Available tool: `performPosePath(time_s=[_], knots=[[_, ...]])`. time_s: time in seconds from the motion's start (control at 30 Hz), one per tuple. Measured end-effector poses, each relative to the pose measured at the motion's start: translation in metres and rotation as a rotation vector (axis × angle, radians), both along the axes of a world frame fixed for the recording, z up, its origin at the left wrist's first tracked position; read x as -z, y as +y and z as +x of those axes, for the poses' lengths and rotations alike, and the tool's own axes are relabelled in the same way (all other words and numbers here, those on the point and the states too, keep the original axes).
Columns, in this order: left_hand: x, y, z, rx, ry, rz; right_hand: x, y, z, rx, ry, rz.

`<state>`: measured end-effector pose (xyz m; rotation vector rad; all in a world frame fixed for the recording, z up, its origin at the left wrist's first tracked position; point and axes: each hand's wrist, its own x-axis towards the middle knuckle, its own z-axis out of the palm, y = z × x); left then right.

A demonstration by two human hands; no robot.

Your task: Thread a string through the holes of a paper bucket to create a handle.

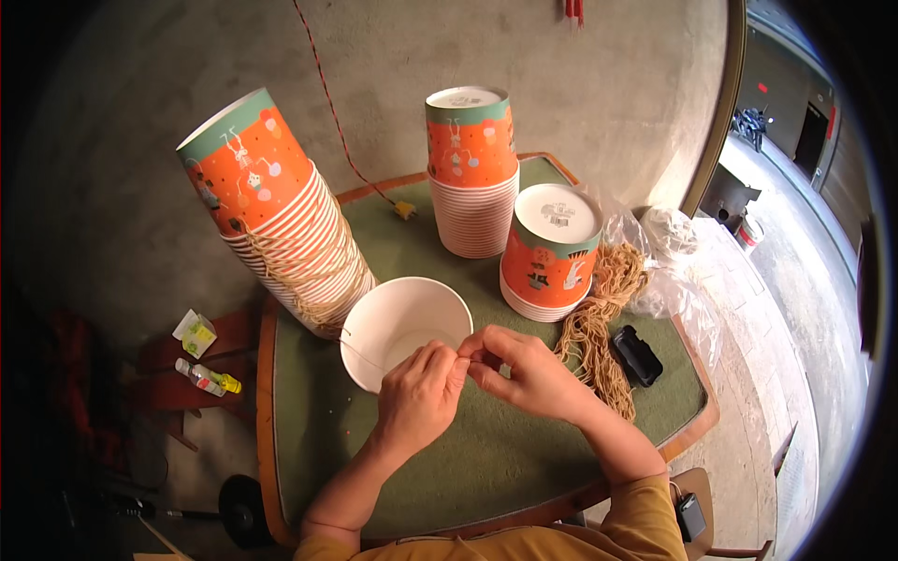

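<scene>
Pinching at the centre of the frame, the left hand [418, 395] and the right hand [529, 374] meet fingertip to fingertip, thumbs and forefingers pressed together on a thin pale string [360, 355]; the other fingers curl loosely, and neither hand is spread. From that pinch the string runs as a fine line up and to the left, toward the near rim of the white paper bucket [406, 329], so its long axis lies on a slant from centre toward upper left. Whether it passes through the bucket wall is too fine to tell. The bucket lies just above and left of the hands, touching or nearly touching the left hand's knuckles, which makes the left hand the nearer one. It is tilted, its open mouth pointing toward the lower edge of the frame and its base hidden behind it. Right of the right hand a tangled bundle of tan twine [599, 327] trails along the green counter [486, 458], its length running from upper right down toward centre right, with a small black case [637, 355] just beside it. Farther out stand stacks of upturned orange buckets: a leaning stack [271, 210] at upper left wound with twine, a tall stack [472, 168] at upper centre, and a short stack [554, 248] right of it.
</scene>
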<state>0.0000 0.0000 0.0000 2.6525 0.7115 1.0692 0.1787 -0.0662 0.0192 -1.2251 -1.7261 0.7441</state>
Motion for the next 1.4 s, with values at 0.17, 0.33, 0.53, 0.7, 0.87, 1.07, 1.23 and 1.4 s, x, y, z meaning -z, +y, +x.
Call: performPosePath(time_s=[0.17,0.33,0.53,0.7,0.87,1.07,1.23,1.4], knots=[[0.001,-0.003,-0.001,-0.049,-0.006,-0.108,0.002,0.003,0.003,0.081,-0.014,0.13],[-0.001,-0.005,-0.003,-0.072,0.126,-0.073,0.004,0.008,0.008,0.179,0.066,0.08],[0.001,-0.002,-0.011,-0.048,0.159,0.046,0.01,0.011,0.011,0.242,0.239,0.158],[0.01,0.001,-0.027,0.07,-0.212,-0.266,0.002,-0.002,-0.001,0.209,0.454,0.211],[0.054,0.002,-0.039,0.115,-0.297,-0.166,0.021,-0.014,-0.027,0.21,0.288,0.257],[0.093,0.0,-0.052,0.11,-0.406,-0.417,0.075,-0.018,-0.048,0.203,0.072,0.391],[0.109,0.007,-0.053,0.12,-0.459,-0.439,0.09,-0.007,-0.054,0.197,-0.094,0.488],[0.108,-0.003,-0.048,0.168,-0.404,-0.264,0.096,-0.015,-0.063,0.214,-0.044,0.391]])
